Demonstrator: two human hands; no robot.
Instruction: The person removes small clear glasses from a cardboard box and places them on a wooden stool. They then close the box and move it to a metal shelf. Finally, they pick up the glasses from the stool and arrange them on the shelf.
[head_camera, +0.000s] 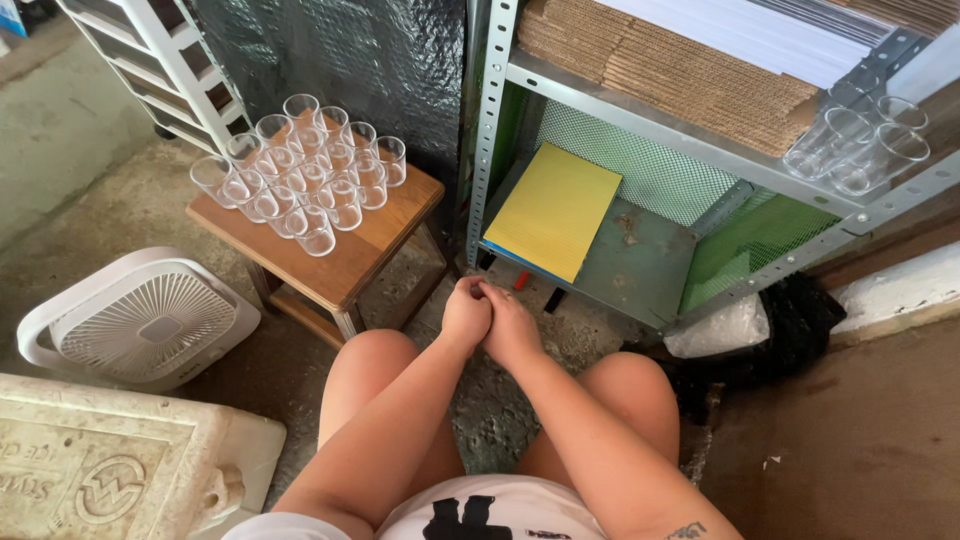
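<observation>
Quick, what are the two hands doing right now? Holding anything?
Left hand: curled shut, pressed against the right hand, nothing visible in it.
Right hand: curled shut against the left; whether it hides something cannot be told.

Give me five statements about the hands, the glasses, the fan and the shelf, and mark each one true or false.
1. The left hand and the right hand are clasped together between the knees. True.
2. The clear glasses stand on the floor. False: they stand on a small wooden stool.
3. The white fan lies flat on the floor, left of the stool. True.
4. The yellow sheet lies on top of the fan. False: it lies on the lower metal shelf.
5. Either hand holds a glass. False: neither holds one.
</observation>
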